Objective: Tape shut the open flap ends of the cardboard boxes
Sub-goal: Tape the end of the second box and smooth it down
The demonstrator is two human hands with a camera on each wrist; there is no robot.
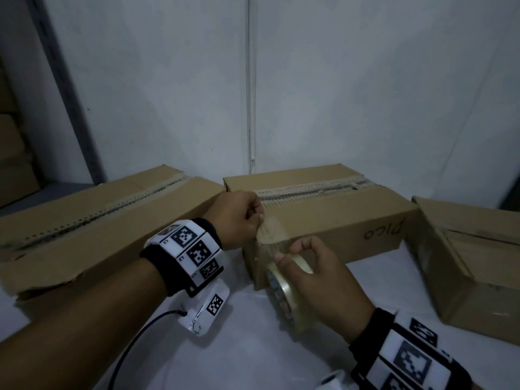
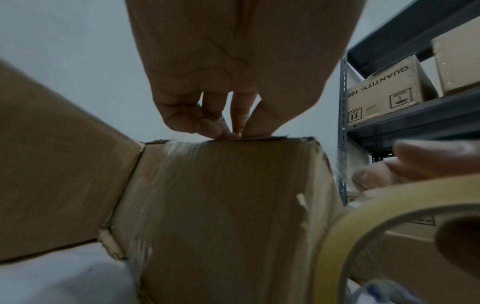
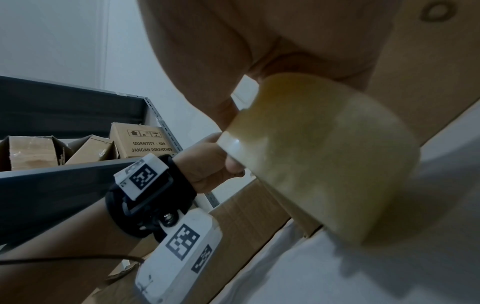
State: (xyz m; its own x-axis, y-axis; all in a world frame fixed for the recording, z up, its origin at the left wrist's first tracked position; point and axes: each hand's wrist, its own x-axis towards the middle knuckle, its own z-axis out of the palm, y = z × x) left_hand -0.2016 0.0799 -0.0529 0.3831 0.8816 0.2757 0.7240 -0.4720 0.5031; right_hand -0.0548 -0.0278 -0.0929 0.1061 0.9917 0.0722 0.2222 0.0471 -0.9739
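A long cardboard box lies in the middle of the white table, its near end facing me. My left hand pinches the free end of the clear tape at the top edge of that box end. My right hand grips the roll of clear tape just in front of the box end, low down. A stretch of tape runs from the roll up to the left hand. The roll's rim shows at the right of the left wrist view.
A second long box lies at the left and a third at the right, both on the white table. A metal shelf with more cartons stands to one side. Grey walls are behind.
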